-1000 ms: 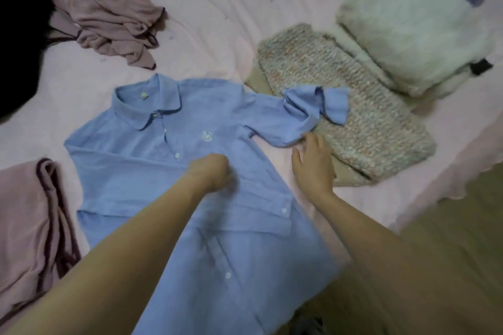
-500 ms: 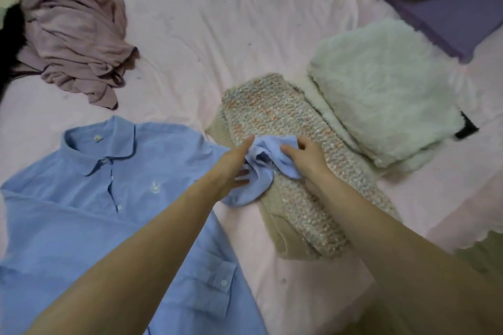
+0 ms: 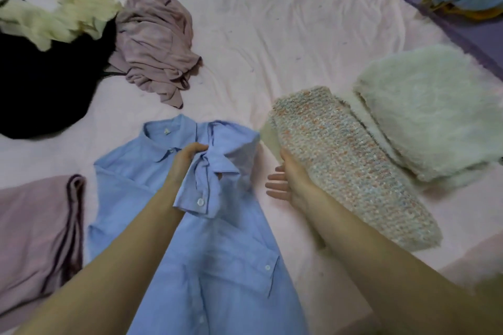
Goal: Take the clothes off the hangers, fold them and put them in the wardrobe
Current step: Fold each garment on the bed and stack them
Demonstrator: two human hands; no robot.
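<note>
Lying on the bed (image 3: 245, 22), the blue shirt (image 3: 217, 253) is being handled — its cuffed sleeve (image 3: 206, 187) is being pinched by the left hand (image 3: 185, 160), while the right hand (image 3: 288, 182) is being held flat, fingers straight and gripping nothing, just right of the shirt.

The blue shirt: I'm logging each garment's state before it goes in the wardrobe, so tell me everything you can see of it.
The blue shirt is light blue woven cloth, with a collar, white buttons and a buttoned chest pocket. It lies front up on the pink sheet, collar away from the person, no hanger visible. One buttoned sleeve is bunched over the chest, gripped by the left hand. The right hand is open beside it.
</note>
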